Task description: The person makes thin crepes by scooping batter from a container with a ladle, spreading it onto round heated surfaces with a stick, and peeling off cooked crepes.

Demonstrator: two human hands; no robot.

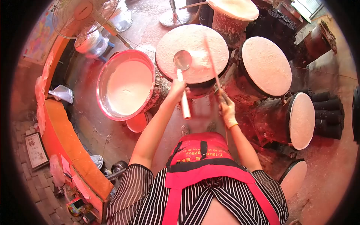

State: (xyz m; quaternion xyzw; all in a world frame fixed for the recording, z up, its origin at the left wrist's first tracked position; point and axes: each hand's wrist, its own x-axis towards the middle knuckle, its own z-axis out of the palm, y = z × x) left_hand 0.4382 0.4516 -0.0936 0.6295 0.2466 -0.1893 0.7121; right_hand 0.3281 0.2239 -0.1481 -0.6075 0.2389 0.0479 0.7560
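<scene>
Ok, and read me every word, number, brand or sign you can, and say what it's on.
"1836" and, seemingly, "0290", upside down: red apron; its other characters are unclear.
Fan hub: lettering too small to read.
Framed plaque: characters too small.
Wall poster: any writing too blurred.

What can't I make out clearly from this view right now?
In the head view:
Stick in the right hand: far tip blurred, apparently by motion.
Ladle handle: part hidden by the left hand.
Tub: bottom covered by its pale contents.
Shoes: mostly hidden by the apron.
Fan: top cut off by the picture's edge.
</scene>
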